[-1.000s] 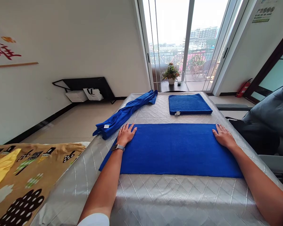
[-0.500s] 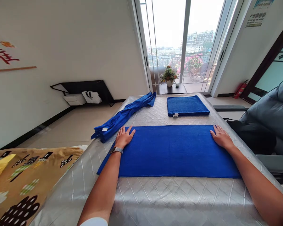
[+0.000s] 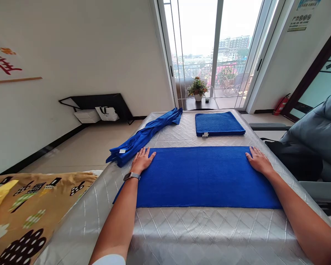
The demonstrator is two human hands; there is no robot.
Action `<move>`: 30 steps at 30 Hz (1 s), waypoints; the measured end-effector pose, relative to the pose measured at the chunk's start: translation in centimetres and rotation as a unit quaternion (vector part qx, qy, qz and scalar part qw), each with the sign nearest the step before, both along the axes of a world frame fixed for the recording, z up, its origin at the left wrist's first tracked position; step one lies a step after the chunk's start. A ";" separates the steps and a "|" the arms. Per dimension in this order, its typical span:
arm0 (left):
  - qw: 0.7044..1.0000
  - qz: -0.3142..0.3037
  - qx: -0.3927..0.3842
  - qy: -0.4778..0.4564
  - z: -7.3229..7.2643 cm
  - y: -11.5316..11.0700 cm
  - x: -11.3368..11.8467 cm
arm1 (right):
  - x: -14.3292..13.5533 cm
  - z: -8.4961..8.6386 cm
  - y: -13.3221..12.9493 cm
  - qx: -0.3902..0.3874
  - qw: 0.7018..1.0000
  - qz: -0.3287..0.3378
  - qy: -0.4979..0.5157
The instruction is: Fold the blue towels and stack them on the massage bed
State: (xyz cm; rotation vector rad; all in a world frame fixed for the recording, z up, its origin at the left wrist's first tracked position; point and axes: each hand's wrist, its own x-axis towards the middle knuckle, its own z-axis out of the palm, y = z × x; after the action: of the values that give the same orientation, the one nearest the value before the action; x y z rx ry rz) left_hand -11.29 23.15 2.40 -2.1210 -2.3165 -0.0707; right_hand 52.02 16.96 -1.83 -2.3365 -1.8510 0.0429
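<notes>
Blue towel (image 3: 206, 176) is spread flat across the silver quilted worktop (image 3: 198, 235). Left hand (image 3: 141, 161) and right hand (image 3: 257, 161) lie open, palms down on its far corners, gripping nothing, probably pinning it smooth. Beyond the towel: a folded towel (image 3: 219, 123) and a bunched one (image 3: 143, 137).

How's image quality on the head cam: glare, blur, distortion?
Head view: the balcony door is blown out to near white, daylight coming from behind the scene; door frames and walls bow outward, wide-lens distortion; the spread blue towel, left hand and right hand are sharp, no motion blur; soft sheen on the quilted silver cover, no hard shadows.
</notes>
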 end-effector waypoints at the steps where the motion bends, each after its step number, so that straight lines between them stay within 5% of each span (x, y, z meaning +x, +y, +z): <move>1: 1.000 0.001 0.002 0.001 -0.1 0.0 0.0 | 0.0 0.1 0.0 0.000 1.000 0.001 -0.001; 16: 0.998 -0.008 0.043 -0.049 -0.4 0.1 -0.3 | 0.1 0.0 0.1 0.000 1.000 0.002 0.012; 21: 0.989 -0.014 0.115 -0.090 -0.3 -0.1 -0.4 | 0.1 0.2 0.1 -0.001 1.000 0.003 0.018; 26: 0.965 -0.036 0.230 -0.119 1.0 -1.0 0.1 | 0.0 0.0 0.1 0.014 1.000 0.006 0.023; 30: 0.952 -0.120 0.234 -0.157 3.5 -2.3 1.8 | 0.0 -0.2 0.3 0.045 0.998 0.010 0.047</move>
State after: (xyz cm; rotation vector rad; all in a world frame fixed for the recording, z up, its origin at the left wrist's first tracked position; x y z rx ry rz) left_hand -9.54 20.87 5.88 -2.2291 -1.8872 -0.9183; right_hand 52.01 17.21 -2.00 -2.2166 -1.7940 0.0684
